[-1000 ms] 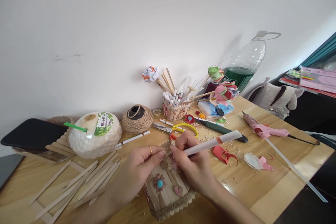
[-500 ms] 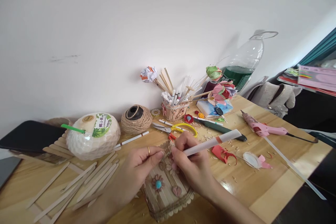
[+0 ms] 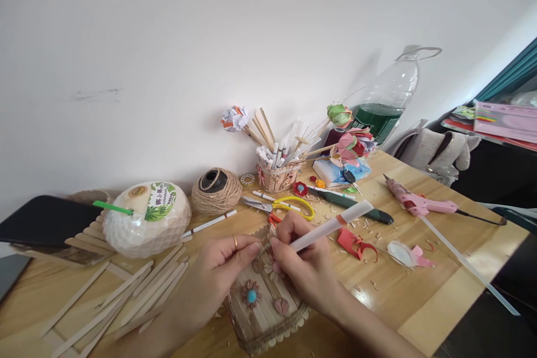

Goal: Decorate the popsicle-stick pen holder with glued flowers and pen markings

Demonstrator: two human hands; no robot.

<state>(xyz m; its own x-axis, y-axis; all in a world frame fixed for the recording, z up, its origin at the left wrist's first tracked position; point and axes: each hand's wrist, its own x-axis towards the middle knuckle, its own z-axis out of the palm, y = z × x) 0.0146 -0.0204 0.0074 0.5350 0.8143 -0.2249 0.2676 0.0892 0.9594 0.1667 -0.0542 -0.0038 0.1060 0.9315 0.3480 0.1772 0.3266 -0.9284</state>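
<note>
Under both hands lies a small craft piece of wooden sticks (image 3: 262, 313), trimmed with twine and a scalloped edge. On it sit a brown flower with a blue centre (image 3: 251, 296) and a pink heart-shaped piece (image 3: 281, 306). My right hand (image 3: 304, 260) is closed round a white marker (image 3: 329, 228) with an orange band, held like a pen; its tip is hidden behind the fingers. My left hand (image 3: 220, 271), wearing a ring, is closed in a pinch at the craft piece's top edge. What lies between its fingertips is too small to make out.
Behind stand scissors (image 3: 308, 208), a twine ball (image 3: 217, 190), a wrapped coconut (image 3: 146, 221) and a basket of markers (image 3: 280, 176). Loose craft sticks (image 3: 138, 296) lie left. To the right are a cutter (image 3: 356, 207), red paper scraps (image 3: 354, 243) and a pink glue gun (image 3: 423, 201).
The marker has tilted up a little more steeply in my right hand. My left hand stays in its pinch. The whole view has shifted slightly.
</note>
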